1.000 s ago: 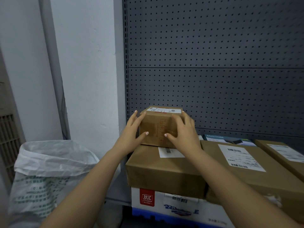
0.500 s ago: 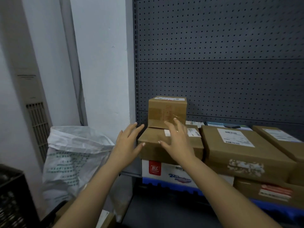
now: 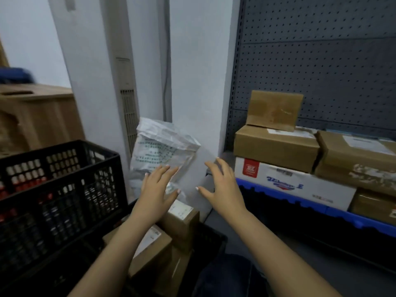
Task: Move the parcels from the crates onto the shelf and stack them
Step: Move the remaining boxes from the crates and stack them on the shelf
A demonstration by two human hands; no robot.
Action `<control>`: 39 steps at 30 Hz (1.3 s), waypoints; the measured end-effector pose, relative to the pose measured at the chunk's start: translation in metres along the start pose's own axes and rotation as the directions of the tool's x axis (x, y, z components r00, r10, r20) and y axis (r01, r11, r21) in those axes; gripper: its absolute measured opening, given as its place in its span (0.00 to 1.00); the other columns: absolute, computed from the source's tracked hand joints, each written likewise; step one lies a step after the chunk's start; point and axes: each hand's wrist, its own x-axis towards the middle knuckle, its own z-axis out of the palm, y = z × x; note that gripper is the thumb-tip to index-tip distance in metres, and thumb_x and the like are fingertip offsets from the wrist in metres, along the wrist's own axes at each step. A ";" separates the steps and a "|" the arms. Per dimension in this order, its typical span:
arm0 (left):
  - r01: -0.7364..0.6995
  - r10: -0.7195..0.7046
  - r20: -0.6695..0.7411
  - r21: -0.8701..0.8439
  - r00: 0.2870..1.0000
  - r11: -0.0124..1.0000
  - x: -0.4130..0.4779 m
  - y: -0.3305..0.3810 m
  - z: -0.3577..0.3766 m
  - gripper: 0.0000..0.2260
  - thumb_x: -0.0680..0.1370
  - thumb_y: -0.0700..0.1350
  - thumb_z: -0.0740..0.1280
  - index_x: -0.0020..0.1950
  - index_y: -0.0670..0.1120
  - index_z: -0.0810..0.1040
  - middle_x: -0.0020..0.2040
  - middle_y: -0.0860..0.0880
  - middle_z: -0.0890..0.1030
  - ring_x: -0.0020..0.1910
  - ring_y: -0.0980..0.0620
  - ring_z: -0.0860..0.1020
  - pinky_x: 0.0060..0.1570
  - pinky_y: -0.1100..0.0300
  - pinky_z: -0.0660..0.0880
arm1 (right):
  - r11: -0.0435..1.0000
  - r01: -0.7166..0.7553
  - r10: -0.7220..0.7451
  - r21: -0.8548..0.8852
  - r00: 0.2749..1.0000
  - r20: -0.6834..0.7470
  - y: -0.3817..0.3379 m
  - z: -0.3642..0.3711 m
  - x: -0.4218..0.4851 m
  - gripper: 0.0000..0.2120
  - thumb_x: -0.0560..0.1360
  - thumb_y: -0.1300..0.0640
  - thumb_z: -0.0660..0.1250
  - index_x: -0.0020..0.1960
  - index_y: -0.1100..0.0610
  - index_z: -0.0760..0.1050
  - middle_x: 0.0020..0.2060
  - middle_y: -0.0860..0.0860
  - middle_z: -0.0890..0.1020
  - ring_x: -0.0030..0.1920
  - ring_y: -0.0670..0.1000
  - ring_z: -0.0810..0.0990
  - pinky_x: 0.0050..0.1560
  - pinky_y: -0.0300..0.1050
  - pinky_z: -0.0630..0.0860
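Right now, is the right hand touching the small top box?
Apart. Head view: the right hand hangs open below and left of the small top box, a plain gap between them.

Little can be read. The white box [image 3: 300, 187], right of the fingertips of the right hand [image 3: 224, 185], bears a red square with blurred white characters and blue script ending in a capital "E". The bag [image 3: 158, 146], beyond the fingertips of the left hand [image 3: 155, 189], shows rows of illegible green print. Labels on the parcels [image 3: 276, 146] are too blurred.
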 end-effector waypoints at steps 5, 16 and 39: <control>0.106 -0.107 0.014 0.030 0.994 0.994 -0.054 -0.032 -0.011 0.26 0.78 0.50 0.66 0.75 0.56 0.62 0.75 0.52 0.62 0.76 0.51 0.54 0.74 0.48 0.45 | 0.998 0.016 -0.023 0.059 0.993 0.117 -0.024 0.060 -0.024 0.32 0.74 0.49 0.70 0.74 0.48 0.61 0.76 0.52 0.55 0.75 0.53 0.53 0.71 0.49 0.59; 0.349 -0.360 0.101 0.116 0.927 0.930 -0.116 -0.114 0.014 0.28 0.78 0.52 0.67 0.76 0.54 0.62 0.77 0.50 0.58 0.77 0.50 0.51 0.73 0.49 0.44 | 0.999 0.043 -0.036 -0.008 0.919 0.392 -0.028 0.167 -0.030 0.34 0.74 0.48 0.70 0.75 0.50 0.59 0.74 0.51 0.58 0.73 0.53 0.57 0.69 0.49 0.62; 0.712 -0.758 0.373 0.284 0.536 0.643 -0.169 -0.149 0.125 0.43 0.72 0.56 0.72 0.78 0.57 0.48 0.76 0.46 0.31 0.75 0.45 0.32 0.74 0.44 0.49 | 0.997 0.049 0.024 -0.065 0.593 0.805 0.053 0.305 -0.024 0.43 0.71 0.52 0.74 0.77 0.44 0.51 0.77 0.56 0.49 0.76 0.58 0.47 0.73 0.56 0.57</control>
